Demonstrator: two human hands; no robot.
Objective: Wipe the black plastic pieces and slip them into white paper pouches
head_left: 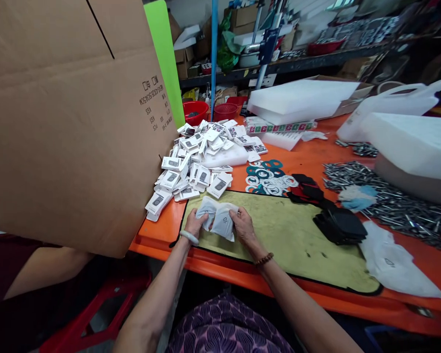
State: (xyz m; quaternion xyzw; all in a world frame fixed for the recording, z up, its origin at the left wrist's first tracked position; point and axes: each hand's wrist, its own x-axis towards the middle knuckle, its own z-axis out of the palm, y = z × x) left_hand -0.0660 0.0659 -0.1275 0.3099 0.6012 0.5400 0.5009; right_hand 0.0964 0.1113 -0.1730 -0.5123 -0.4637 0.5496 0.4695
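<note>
Left hand and right hand – both closed on a white plastic pouch, contents unreadable, over the yellow-green mat. Just behind: heap of small white packets. Large cardboard box hides the orange table at left – cut off by frame.

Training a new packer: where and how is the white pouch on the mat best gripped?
By its two side edges, a hand from each side, as the left hand and right hand pinch it: the white pouch lies limp, crumpled on the yellow mat, so one middle grip would likely bunch it.
</note>
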